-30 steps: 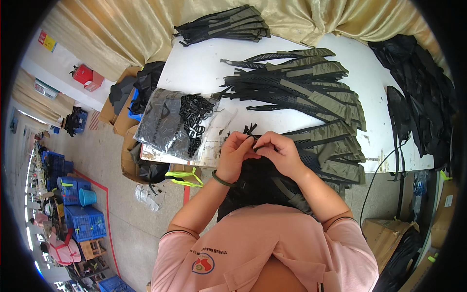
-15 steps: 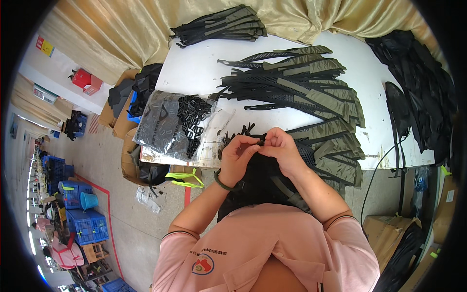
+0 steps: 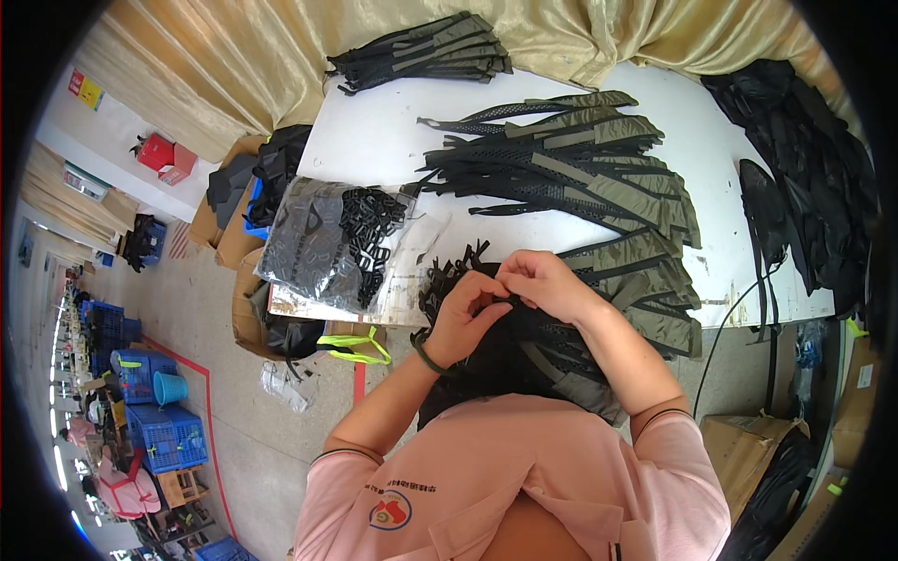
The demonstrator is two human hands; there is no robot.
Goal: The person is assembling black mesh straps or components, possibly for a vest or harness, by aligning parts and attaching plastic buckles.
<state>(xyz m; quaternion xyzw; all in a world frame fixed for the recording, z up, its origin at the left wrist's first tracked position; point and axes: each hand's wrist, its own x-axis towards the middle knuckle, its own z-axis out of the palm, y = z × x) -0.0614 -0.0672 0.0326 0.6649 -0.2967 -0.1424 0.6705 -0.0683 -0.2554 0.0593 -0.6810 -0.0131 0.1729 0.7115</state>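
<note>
Close together at the near table edge, my left hand [image 3: 465, 316] and my right hand [image 3: 547, 283] meet at their fingertips. The right thumb and forefinger pinch tightly. My left fingers are curled, with the thumb a little below them. Whatever small dark piece sits between the fingertips is mostly hidden. Beneath the hands a black and olive padded strap [image 3: 554, 366] hangs over my lap. Just beyond the left hand stick up several black webbing ends [image 3: 458, 266]. A clear plastic bag [image 3: 318, 245] of black plastic buckles [image 3: 369, 234] lies further left.
Olive and black mesh straps [image 3: 599, 178] fan across the white table [image 3: 365, 131]. Another strap stack [image 3: 421, 51] lies at the back, and black gear [image 3: 795, 168] at the right. Cartons [image 3: 245, 309] stand left of the table; a carton [image 3: 744, 449] is at the lower right.
Both hands have shifted slightly, and the left has dropped a little with its thumb now lower. More of the black webbing ends shows beyond it.
</note>
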